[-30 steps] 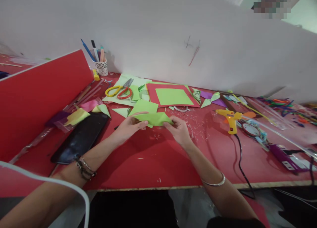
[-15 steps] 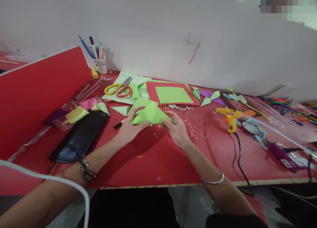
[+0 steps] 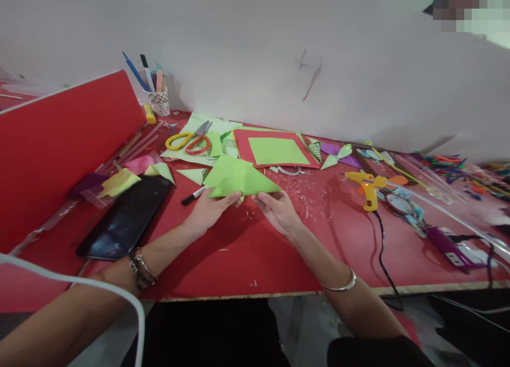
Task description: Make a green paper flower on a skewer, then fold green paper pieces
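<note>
Held up over the red table (image 3: 239,266) is a folded piece of light green paper (image 3: 243,178), roughly triangular with its long edge toward me. My left hand (image 3: 212,207) is closed on its lower left part, thumb in front and the other fingers hidden behind the paper. My right hand (image 3: 278,207) pinches the lower edge on the right, thumb on top. A black-capped marker (image 3: 193,195) lies just left of my left hand. Scissors (image 3: 196,141) with one yellow and one orange-red handle rest on pale green sheets behind the paper.
A black phone (image 3: 126,218) lies at left before a large red board (image 3: 67,160). At the back stand a cup of pens (image 3: 158,102) and a red-and-green sheet stack (image 3: 279,149). On the right are a yellow glue gun (image 3: 368,189), its cord, and a purple device (image 3: 454,250).
The fingers of my left hand have gone from the paper's top to behind it. My right hand's fingers have moved down to the lower edge. The view has shifted slightly.
</note>
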`<state>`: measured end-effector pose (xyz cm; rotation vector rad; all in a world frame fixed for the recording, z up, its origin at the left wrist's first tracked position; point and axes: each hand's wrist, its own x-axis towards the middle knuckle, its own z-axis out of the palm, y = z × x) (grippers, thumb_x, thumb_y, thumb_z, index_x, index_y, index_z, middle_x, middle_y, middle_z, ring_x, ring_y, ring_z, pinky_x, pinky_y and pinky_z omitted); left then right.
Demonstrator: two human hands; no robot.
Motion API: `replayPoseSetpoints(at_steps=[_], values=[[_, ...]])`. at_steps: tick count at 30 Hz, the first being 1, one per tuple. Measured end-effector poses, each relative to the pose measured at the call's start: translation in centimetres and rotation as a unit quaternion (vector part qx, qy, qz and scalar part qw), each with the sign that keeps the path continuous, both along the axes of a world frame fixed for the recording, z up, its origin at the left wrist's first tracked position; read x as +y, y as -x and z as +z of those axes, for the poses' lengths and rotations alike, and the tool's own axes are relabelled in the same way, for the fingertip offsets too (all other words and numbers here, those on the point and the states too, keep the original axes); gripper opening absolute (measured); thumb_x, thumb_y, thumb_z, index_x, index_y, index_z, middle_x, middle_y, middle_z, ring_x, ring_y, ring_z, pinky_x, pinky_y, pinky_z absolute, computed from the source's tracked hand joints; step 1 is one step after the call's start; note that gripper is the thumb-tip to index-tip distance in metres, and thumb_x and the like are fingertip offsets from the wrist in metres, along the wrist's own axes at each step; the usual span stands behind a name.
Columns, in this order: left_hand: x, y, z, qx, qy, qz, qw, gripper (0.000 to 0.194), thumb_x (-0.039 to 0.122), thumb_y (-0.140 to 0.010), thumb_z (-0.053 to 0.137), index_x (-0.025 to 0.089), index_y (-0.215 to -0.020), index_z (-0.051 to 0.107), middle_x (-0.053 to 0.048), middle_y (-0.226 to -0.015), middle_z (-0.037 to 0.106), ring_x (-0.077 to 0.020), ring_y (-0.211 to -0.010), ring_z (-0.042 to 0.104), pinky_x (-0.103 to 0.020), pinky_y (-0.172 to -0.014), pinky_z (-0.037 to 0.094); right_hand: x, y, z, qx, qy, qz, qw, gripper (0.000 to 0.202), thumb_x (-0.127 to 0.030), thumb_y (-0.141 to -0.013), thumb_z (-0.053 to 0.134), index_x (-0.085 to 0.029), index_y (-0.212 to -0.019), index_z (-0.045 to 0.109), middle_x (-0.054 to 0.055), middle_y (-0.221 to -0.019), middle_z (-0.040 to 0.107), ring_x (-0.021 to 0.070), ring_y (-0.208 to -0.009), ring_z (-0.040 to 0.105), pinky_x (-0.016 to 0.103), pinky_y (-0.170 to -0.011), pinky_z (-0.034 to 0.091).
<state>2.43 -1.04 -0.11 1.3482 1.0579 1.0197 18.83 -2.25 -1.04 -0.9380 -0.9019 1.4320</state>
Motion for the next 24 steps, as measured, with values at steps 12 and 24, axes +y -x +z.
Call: replayPoseSetpoints(at_steps=[12,24], values=[[-0.59,-0.18,0.01,0.044,-0.017,-0.014,0.999,0.026,0.04,-0.065,0.062,0.015,-0.066,0.058,-0.002,-0.062,0.061,-0.0119,-0.053,0.052,-0.025,-0.055,0.044,-0.62,0.35,0.24,-0.203,-0.05,0.017,0.978,0.016,-0.032,-0.067,0.062,-0.016,-0.062,0.062,-0.002,-0.056,0.06,0.0085,-0.052,0.053,0.023,-0.055,0.044],[-0.35,-0.13,-0.85,0.037,-0.02,-0.011,0.999,0.032,0.039,-0.067,0.062,0.011,-0.083,0.063,-0.007,-0.077,0.066,-0.0155,-0.065,0.059,-0.025,-0.06,0.047,-0.57,0.43,0.23,-0.237,-0.081,0.011,0.968,0.015,-0.03,-0.067,0.059,-0.016,-0.069,0.06,-0.001,-0.063,0.062,0.011,-0.058,0.056,0.025,-0.058,0.046]])
